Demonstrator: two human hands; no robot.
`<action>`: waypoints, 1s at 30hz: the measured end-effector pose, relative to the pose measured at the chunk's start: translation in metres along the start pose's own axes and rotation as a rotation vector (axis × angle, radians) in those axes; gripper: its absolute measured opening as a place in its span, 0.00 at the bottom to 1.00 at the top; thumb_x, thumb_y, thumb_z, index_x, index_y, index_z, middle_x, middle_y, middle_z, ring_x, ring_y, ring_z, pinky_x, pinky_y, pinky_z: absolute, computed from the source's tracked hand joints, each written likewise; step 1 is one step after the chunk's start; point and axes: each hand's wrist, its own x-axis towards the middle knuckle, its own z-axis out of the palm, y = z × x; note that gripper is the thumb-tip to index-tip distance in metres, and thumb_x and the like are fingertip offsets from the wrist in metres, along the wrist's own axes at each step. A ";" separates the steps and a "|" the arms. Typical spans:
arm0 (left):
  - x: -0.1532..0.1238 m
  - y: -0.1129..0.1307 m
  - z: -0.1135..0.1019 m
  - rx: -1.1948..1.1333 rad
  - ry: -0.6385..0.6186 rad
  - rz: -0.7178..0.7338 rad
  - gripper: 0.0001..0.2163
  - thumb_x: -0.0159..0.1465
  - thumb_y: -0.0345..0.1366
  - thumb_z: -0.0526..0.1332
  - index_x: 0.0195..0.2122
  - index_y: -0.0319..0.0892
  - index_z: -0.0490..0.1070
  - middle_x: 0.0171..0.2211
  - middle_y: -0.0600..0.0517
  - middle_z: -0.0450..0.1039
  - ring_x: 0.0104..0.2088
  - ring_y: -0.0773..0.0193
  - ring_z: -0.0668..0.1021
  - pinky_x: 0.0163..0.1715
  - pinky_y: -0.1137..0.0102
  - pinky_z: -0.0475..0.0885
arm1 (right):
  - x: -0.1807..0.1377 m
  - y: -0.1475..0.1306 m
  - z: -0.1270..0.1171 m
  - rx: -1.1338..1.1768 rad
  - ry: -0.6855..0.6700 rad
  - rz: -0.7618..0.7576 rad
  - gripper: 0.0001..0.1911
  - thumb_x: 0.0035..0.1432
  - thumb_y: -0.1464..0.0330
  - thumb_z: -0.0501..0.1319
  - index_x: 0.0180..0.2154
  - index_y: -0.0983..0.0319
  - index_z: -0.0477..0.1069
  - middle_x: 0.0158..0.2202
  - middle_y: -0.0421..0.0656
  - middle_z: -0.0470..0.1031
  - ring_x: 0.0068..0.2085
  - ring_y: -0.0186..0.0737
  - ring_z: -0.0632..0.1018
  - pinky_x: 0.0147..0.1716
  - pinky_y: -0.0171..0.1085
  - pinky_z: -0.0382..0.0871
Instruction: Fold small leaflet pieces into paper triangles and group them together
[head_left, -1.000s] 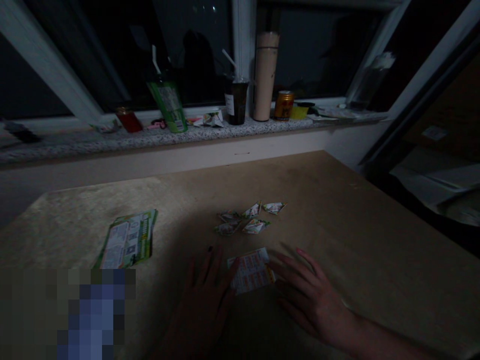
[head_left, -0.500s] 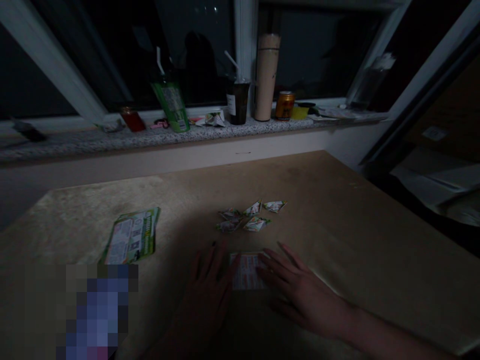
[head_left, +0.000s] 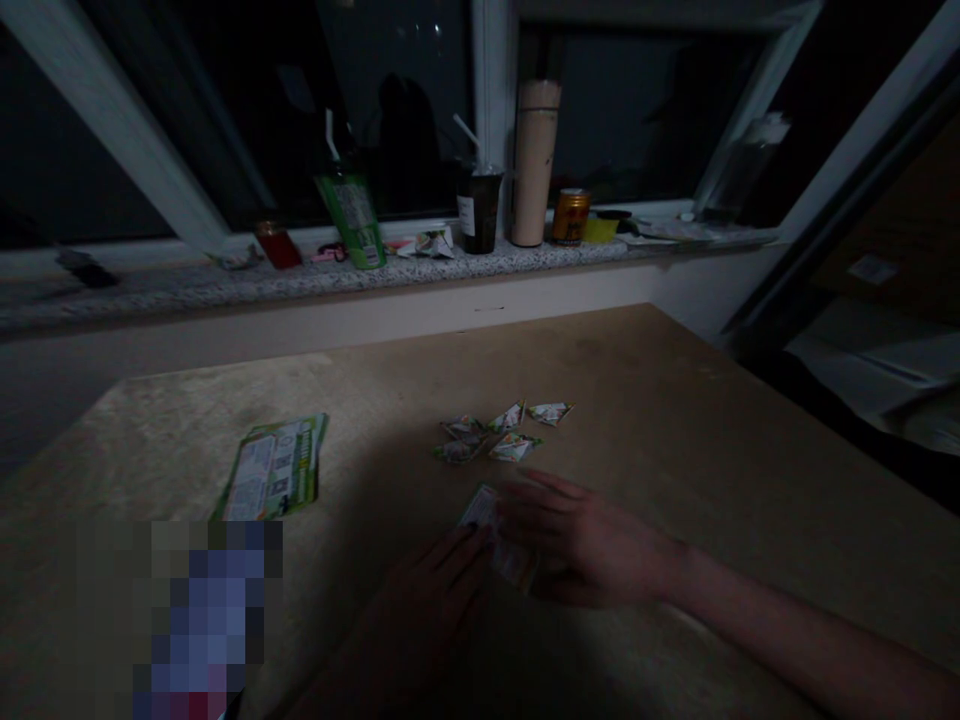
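A small printed paper sheet (head_left: 480,506) lies near the front of the tan table (head_left: 675,420), partly under my hands. My right hand (head_left: 577,540) rests on it from the right, fingers stretched over its top and thumb tucked under its near edge. My left hand (head_left: 439,590) lies in shadow with its fingertips on the paper's left side. Just beyond the hands sit several small folded paper shapes (head_left: 502,435).
A stack of green printed leaflets (head_left: 276,470) lies at the left. The stone windowsill (head_left: 225,285) holds a green carton with a straw (head_left: 352,215), a dark cup (head_left: 478,205), a tall beige flask (head_left: 534,165), a can (head_left: 570,215) and a red jar (head_left: 277,243).
My right hand has slid left over the sheet and lifted its near edge, so the paper now sits tilted. My left hand has drawn back and turned towards it.
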 end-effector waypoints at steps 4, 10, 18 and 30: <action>-0.002 -0.007 0.000 -0.063 -0.032 -0.027 0.16 0.66 0.28 0.50 0.54 0.40 0.66 0.54 0.47 0.70 0.51 0.60 0.74 0.51 0.65 0.69 | 0.006 0.012 -0.004 0.012 -0.022 -0.042 0.29 0.61 0.59 0.57 0.59 0.66 0.61 0.61 0.49 0.63 0.65 0.47 0.54 0.65 0.48 0.39; -0.003 -0.012 -0.003 -0.127 -0.066 -0.033 0.18 0.64 0.32 0.56 0.56 0.41 0.64 0.55 0.46 0.69 0.53 0.57 0.72 0.52 0.63 0.68 | 0.007 0.007 0.021 0.033 0.068 -0.062 0.29 0.62 0.58 0.55 0.59 0.68 0.62 0.57 0.52 0.68 0.62 0.44 0.62 0.63 0.46 0.48; -0.003 -0.006 -0.003 -0.064 -0.059 0.021 0.13 0.64 0.38 0.61 0.48 0.42 0.69 0.46 0.50 0.75 0.46 0.59 0.75 0.49 0.65 0.69 | 0.006 0.001 0.034 -0.105 0.153 -0.066 0.27 0.64 0.53 0.50 0.53 0.67 0.67 0.52 0.52 0.72 0.54 0.47 0.70 0.54 0.46 0.59; -0.011 -0.011 0.005 -0.214 0.033 -0.081 0.12 0.66 0.32 0.53 0.50 0.42 0.67 0.51 0.47 0.71 0.48 0.59 0.75 0.47 0.67 0.72 | 0.008 -0.002 0.028 -0.126 0.107 -0.059 0.17 0.63 0.56 0.53 0.42 0.62 0.71 0.42 0.45 0.76 0.43 0.43 0.72 0.45 0.42 0.62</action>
